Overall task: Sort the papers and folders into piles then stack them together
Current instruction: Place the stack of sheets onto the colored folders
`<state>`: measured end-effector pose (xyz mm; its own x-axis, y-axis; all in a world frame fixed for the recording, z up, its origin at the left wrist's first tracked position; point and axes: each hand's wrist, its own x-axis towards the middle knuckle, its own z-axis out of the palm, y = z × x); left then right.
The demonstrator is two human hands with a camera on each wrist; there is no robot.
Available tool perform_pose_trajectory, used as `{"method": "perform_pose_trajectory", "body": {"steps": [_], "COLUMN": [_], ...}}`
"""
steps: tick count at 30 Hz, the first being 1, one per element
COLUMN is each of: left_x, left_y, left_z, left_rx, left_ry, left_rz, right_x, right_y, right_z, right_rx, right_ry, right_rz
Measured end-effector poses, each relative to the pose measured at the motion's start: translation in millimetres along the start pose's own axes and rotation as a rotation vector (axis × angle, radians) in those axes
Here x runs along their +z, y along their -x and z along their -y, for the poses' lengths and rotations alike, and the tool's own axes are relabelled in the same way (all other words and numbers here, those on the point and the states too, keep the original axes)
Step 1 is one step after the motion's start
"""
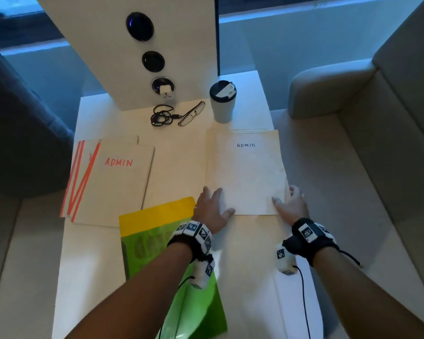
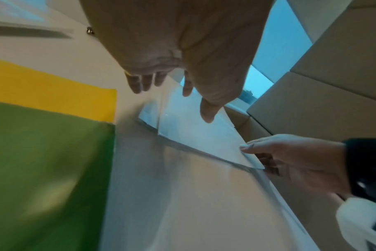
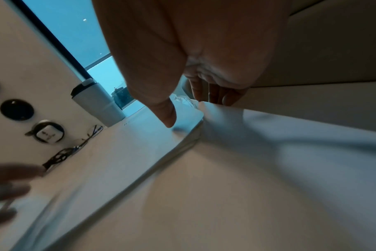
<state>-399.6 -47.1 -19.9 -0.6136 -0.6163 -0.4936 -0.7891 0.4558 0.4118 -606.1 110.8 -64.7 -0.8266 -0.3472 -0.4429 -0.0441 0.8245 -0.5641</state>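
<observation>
Papers (image 1: 245,172) headed ADMIN in black lie in a squared pile on the right half of a white table (image 1: 176,152), held at the near edge by both of a person's hands. The left hand (image 1: 212,207) lies flat, fingers spread, on the pile's near left corner. The right hand (image 1: 293,204) pinches the near right corner, thumb on top and fingers curled under the edge, as the left wrist view shows. The hands are apart, at opposite corners. To the left, well apart from the pile, white folders (image 1: 118,184) with orange stripes are fanned together, the top one marked ADMIN in orange. A green folder (image 1: 142,253) lies nearer the person, partly under the left forearm, with what appears to be a yellow sheet (image 1: 157,212) showing at its far end; anything else inside shows only as dim shapes. At the table's far end are a lidded cup (image 1: 222,104), glasses (image 1: 191,113) and a coiled cable (image 1: 162,116).
</observation>
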Motion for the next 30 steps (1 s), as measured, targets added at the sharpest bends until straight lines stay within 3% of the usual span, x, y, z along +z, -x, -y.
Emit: {"method": "perform_pose_trajectory", "body": {"steps": [3,6,11,17,20,24,26,30], "left_x": [15.8,35.1,55.5,48.4,45.7,28.1,23.2,37.0], "left_y": [4.8,29.4,57.7,76.4,89.1,121.6,144.2,175.2], "left_z": [-14.6,-28.9,-31.3,-17.1,4.0,31.9,48.9,114.7], "left_rx": [0.076,0.146,0.063,-0.135,-0.124,-0.05,0.009,-0.001], "left_ry": [-0.119,-0.092,0.309,0.665,0.789,0.838,0.84,0.766], "left_rz": [0.09,0.159,0.057,0.0,-0.023,0.003,0.026,-0.103], "right_x": [-3.7,-13.9,-50.1,-89.5,-87.5,-77.2,-69.1,-40.2], "right_y": [-11.6,-15.0,18.9,130.3,172.7,210.2,222.9,250.1], "right_z": [-7.7,-16.8,-36.2,-60.6,-65.8,-63.7,-57.1,-28.7], "right_rx": [0.031,0.068,-0.006,-0.07,-0.003,-0.073,-0.14,-0.224], "right_ry": [-0.135,-0.202,-0.334,-0.57,-0.618,-0.477,-0.443,-0.5], "right_rz": [0.022,0.023,0.045,0.301,0.379,0.437,0.415,0.324]}}
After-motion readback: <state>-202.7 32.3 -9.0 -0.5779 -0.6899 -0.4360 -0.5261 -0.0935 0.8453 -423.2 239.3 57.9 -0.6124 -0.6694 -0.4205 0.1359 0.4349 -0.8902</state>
